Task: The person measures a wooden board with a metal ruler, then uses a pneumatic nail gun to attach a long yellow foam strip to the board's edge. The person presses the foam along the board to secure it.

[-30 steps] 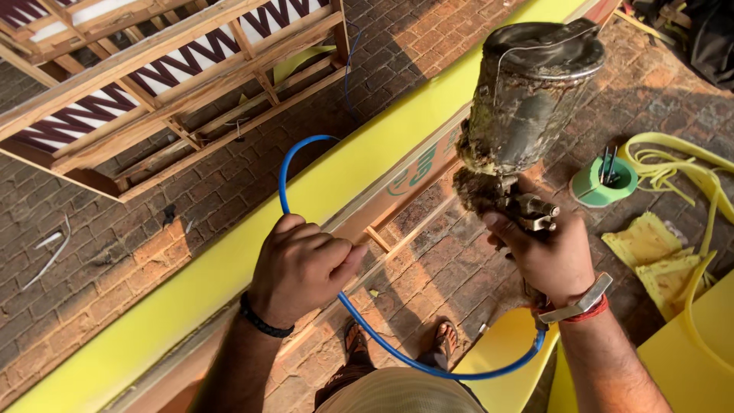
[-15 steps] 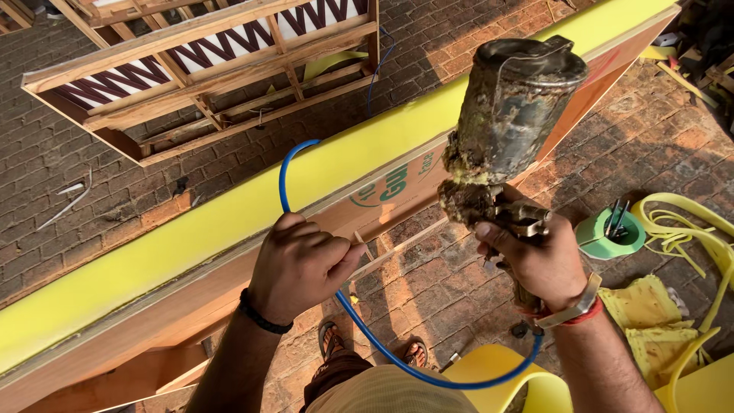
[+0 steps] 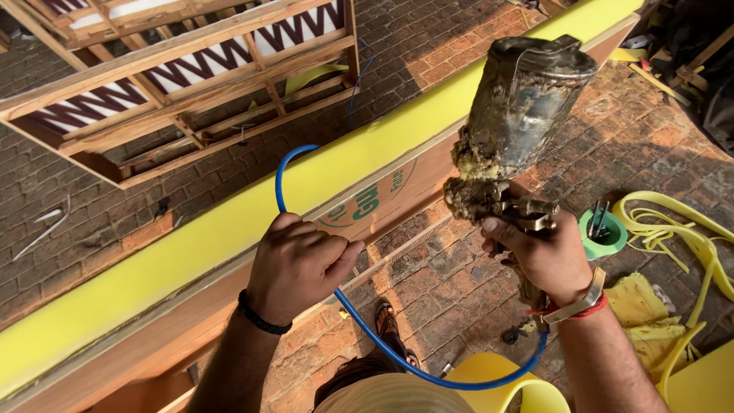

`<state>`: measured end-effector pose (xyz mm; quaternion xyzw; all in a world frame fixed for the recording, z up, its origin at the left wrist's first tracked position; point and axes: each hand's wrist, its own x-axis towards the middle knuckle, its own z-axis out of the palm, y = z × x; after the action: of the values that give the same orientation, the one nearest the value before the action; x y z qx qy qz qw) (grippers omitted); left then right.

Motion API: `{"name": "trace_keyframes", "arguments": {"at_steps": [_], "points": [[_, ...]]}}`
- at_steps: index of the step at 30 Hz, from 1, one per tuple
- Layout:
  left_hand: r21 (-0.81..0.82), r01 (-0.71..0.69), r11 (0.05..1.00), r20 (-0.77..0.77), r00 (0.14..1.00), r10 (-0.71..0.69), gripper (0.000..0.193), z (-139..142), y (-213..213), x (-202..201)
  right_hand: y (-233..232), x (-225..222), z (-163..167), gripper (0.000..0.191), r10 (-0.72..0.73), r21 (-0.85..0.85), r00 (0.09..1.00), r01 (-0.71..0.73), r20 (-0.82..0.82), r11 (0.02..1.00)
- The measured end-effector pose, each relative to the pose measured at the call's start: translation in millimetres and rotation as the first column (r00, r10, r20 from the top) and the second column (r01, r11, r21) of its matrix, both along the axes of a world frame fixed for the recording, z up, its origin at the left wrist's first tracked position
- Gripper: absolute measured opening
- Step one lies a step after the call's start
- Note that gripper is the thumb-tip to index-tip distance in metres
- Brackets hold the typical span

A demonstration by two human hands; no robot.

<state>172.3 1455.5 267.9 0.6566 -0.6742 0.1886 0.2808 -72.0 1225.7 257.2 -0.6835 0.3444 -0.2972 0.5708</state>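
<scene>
Overhead, right hand [image 3: 552, 256] gripping spray gun [image 3: 501, 203], lidded paint-crusted cup [image 3: 527, 99] atop, left hand [image 3: 298, 264] clenched round blue hose [image 3: 287, 164]

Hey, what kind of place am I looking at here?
Probably an outdoor woodworking or painting yard: brick paving, a long yellow-painted board, a wooden frame, and a paint-crusted spray gun in the right hand on a blue hose.
</scene>
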Motion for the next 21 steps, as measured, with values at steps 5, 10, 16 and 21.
{"name": "trace_keyframes", "arguments": {"at_steps": [5,10,16,21], "points": [[-0.016,0.056,0.998,0.013,0.998,-0.056,0.041,-0.8,-47.0,8.4,-25.7,-7.6,5.3,0.056,-0.128,-0.135,0.987,0.114,-0.101,0.984],[0.005,0.103,0.995,-0.025,0.994,-0.103,0.04,-1.6,-91.0,21.8,-51.2,-7.0,6.1,0.061,-0.137,-0.16,0.986,0.122,-0.091,0.98],[-0.009,0.19,0.982,-0.073,0.979,-0.191,0.039,-4.1,-132.0,29.5,-74.0,-7.8,0.6,0.056,-0.093,-0.056,0.994,0.09,-0.057,0.994],[0.006,0.199,0.98,-0.057,0.979,-0.198,0.039,-9.6,-167.0,28.7,-105.5,-12.4,-4.0,0.05,-0.138,-0.273,0.973,0.083,-0.188,0.958]]}}
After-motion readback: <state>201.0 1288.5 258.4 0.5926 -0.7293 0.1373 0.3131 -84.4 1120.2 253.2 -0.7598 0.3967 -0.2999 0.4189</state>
